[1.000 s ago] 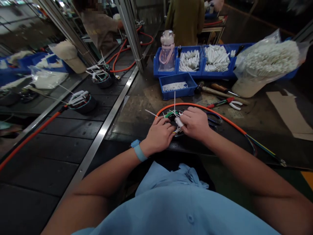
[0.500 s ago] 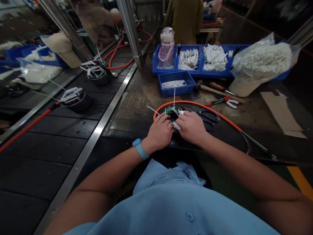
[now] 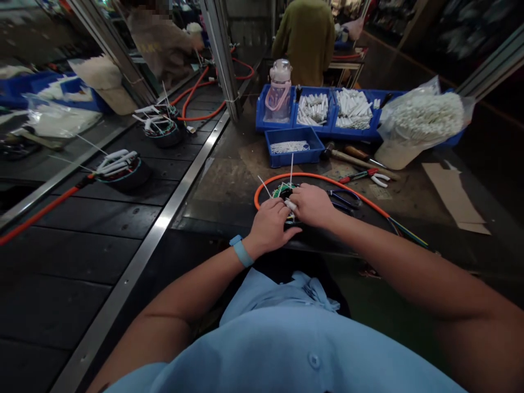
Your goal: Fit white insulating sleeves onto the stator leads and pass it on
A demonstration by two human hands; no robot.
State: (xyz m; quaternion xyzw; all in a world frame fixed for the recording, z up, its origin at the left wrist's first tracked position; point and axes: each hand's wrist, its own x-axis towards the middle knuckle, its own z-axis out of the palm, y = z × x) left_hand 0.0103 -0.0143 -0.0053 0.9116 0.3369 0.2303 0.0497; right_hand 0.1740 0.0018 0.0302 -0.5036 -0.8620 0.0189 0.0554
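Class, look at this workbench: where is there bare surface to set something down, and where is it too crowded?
Bare bench lies between the metal rail and the orange cable; more lies beyond the cardboard sheet. Crowded: around both hands on the wired part, and by the blue bins, pliers and scissors.

Two wound coils on belt (image 3: 123,169) (image 3: 161,128); one bottle (image 3: 278,90); two co-workers (image 3: 309,35) (image 3: 161,41).
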